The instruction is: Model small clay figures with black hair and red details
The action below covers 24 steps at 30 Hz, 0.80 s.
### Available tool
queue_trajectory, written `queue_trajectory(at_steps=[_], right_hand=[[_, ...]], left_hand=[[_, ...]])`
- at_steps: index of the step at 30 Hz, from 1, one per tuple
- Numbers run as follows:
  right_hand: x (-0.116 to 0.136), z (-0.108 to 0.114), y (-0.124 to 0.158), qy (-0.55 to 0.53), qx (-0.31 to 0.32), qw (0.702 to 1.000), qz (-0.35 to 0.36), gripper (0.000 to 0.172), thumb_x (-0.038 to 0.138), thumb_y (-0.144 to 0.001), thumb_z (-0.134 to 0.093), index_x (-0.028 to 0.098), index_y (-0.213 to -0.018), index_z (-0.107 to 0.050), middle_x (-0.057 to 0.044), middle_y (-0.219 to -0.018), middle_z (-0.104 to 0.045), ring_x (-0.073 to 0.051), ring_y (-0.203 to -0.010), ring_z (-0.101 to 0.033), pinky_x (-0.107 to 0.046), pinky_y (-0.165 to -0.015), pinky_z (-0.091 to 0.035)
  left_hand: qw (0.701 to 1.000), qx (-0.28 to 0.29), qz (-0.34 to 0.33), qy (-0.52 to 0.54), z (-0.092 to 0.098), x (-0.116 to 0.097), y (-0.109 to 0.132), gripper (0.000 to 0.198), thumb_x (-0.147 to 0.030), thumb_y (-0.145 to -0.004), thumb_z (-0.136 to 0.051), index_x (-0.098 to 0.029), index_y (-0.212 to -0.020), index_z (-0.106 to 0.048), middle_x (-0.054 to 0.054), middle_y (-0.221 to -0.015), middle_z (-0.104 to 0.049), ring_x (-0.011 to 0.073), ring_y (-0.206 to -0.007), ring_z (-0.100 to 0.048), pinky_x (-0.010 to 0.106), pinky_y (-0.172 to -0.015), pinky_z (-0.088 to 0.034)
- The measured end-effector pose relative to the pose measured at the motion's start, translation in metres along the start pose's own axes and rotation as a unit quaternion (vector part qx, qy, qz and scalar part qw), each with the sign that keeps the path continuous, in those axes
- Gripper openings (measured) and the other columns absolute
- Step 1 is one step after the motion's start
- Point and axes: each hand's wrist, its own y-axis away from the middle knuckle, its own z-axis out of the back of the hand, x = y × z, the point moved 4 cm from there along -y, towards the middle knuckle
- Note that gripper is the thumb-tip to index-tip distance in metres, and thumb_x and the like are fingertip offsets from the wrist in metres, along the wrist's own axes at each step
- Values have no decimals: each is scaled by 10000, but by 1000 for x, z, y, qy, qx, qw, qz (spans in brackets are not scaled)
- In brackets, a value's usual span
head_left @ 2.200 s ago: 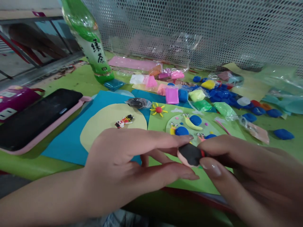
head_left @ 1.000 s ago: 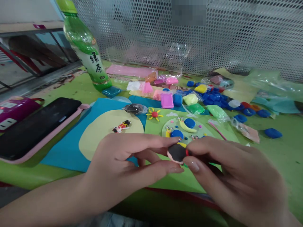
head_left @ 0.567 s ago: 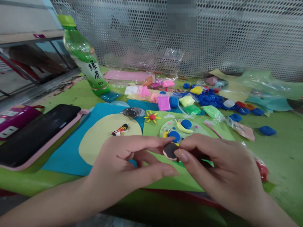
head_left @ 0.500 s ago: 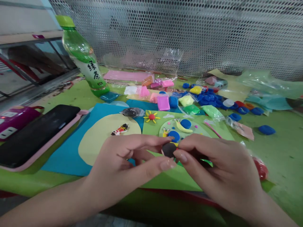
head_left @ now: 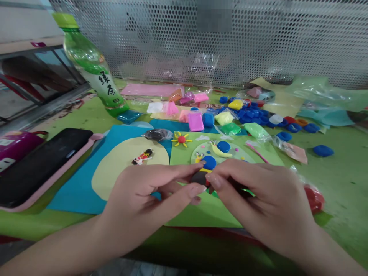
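- We see two hands, and both pinch one dark clay piece between them.
- Our left hand closes thumb and forefinger on the piece's left side; the other fingers curl underneath.
- Our right hand grips the right side with its thumb and fingertips, and covers the rest of the piece.
- The piece sits at the meeting fingertips, above one green card on the surface; we cannot tell whether it touches the card.
- Just beyond the fingertips, the card carries two snails with blue shells and one sun.
- Beyond the left hand lies one cream oval on one blue sheet, with one small figure on the oval.
- One bagged black lump lies farther out from the left hand, near the sun.
- Well to the left of the left hand lies one phone; one green bottle stands far beyond it.
- Just beside the right hand's outer edge is one red lump in plastic.
- Far beyond the right hand is a heap of blue lumps, too crowded to count, with one pink block left of the heap.
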Motion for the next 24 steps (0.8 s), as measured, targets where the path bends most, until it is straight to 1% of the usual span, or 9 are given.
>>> queue_trajectory(at_steps=[3,5,8,10,12,14,16,20,24], right_hand=[[-1,0,-1,-16,10,1000,-8,276,226,-918,-545,170,-649,-569,86,-484,-400,-29,-415,-311,-160,-409,-260],[-1,0,-1,-24,16,999,-17,280,265,-922,-550,167,-663,-589,83,-476,-414,-26,-403,-322,-155,-407,-268],[-1,-1,0,-16,13,999,-26,250,265,-897,-580,168,-668,-599,82,-466,-438,-24,-393,-322,-152,-406,-270],[-1,-2,0,-1,9,1000,-25,230,228,-879,-586,171,-656,-591,84,-463,-436,-25,-394,-317,-156,-407,-265],[-1,-3,0,8,4,1000,-23,230,209,-873,-578,172,-646,-579,86,-461,-419,-26,-397,-307,-156,-409,-261],[-2,-3,1,6,5,1000,-23,238,218,-886,-564,170,-653,-574,87,-467,-415,-22,-400,-303,-149,-409,-256],[-2,-2,1,-1,8,1000,-29,258,233,-902,-548,167,-654,-567,90,-468,-403,-17,-398,-298,-142,-404,-248],[-3,-1,-1,-18,42,998,-49,269,227,-919,-528,161,-663,-578,90,-469,-398,-18,-398,-313,-140,-392,-254],[-2,-2,-4,-32,71,996,-38,277,197,-939,-497,160,-671,-556,94,-491,-389,-21,-412,-312,-143,-396,-265]], left_hand=[[999,8,-43,-15,1,0,-3,214,-381,-767,-723,-352,-974,-766,-98,-387,-579,61,-292,-445,168,-576,-560],[996,34,-67,-41,1,0,-6,235,-398,-804,-688,-333,-1019,-756,-88,-390,-590,71,-292,-467,173,-588,-573],[992,52,-83,-74,1,0,-9,240,-434,-829,-652,-281,-963,-780,-67,-379,-586,76,-293,-481,155,-561,-565],[992,43,-88,-74,2,-1,-9,245,-421,-838,-647,-269,-977,-777,-70,-373,-579,69,-282,-470,142,-541,-551],[990,30,-114,-77,3,-4,-8,236,-388,-850,-638,-274,-1014,-764,-90,-360,-560,56,-256,-444,117,-422,-482],[985,27,-134,-108,2,-7,-6,216,-350,-862,-610,-270,-987,-767,-102,-352,-547,53,-247,-449,124,-291,-357],[981,36,-138,-128,0,-8,-6,225,-322,-873,-568,-262,-956,-769,-109,-373,-573,51,-251,-467,142,-241,-290],[986,50,-117,-109,0,-7,-8,256,-251,-879,-523,-239,-1012,-742,-109,-554,-714,28,-278,-511,121,-278,-359],[988,32,-105,-110,2,-6,-8,223,-287,-829,-596,-240,-983,-751,-122,-467,-664,32,-279,-515,107,-272,-351]])
